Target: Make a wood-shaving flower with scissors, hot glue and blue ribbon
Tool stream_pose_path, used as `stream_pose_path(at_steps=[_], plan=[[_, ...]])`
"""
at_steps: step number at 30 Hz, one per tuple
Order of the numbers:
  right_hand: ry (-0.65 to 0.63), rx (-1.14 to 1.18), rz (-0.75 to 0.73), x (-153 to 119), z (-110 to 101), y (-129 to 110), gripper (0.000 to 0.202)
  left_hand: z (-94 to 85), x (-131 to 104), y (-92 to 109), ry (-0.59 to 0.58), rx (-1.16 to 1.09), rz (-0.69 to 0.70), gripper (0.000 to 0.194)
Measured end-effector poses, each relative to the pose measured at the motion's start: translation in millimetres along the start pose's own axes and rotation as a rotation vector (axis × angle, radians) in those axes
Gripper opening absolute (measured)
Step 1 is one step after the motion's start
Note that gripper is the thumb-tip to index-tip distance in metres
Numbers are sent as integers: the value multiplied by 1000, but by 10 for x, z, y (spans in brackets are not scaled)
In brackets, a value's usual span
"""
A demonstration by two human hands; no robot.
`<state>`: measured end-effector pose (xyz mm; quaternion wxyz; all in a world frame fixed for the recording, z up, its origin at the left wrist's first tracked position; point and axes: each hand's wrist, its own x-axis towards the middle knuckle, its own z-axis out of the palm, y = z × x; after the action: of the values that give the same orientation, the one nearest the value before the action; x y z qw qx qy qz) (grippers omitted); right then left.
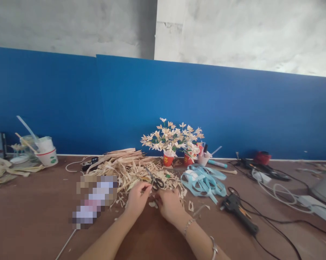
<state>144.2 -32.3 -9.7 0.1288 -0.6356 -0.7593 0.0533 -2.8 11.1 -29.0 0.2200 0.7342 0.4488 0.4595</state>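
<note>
A loose heap of thin, dry, straw-coloured strips (125,166) lies on the reddish-brown bench (40,216), spreading from the middle of its back edge toward the hands. The strips look papery and matt, cream to pale tan; longer, flatter ones lie toward the back, and short, curled, pointed ones tangle at the front.

Scissors with black loop handles (159,184) rest on the heap's front right part, just beyond the fingertips. The left hand (137,198) is at the heap's front, thumb and forefinger drawn close together; I cannot tell whether they pinch anything. The right hand (170,206) is beside it, fingers curled downward, their grip hidden.

Behind the heap, near the bench's back edge, cream star-shaped flowers (163,141) rise from two red cups (168,159). A tangle of light-blue ribbon (203,184) lies right of the heap, and a black glue gun (240,213) lies farther toward the bench's right side.
</note>
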Motion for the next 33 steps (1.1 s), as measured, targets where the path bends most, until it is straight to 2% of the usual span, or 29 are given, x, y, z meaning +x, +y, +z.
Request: stream_pose_path(at_steps=[12,27,33], plan=[[96,-118,-61,-18,18,7,11,2,-10,36,-21,-21,9,22],[30,-109,-125,-47,0,-24,20,8,-10,24,0,3,16,19],[0,-74,-101,-53,0,-15,24,-1,-12,39,4,-4,18,20]])
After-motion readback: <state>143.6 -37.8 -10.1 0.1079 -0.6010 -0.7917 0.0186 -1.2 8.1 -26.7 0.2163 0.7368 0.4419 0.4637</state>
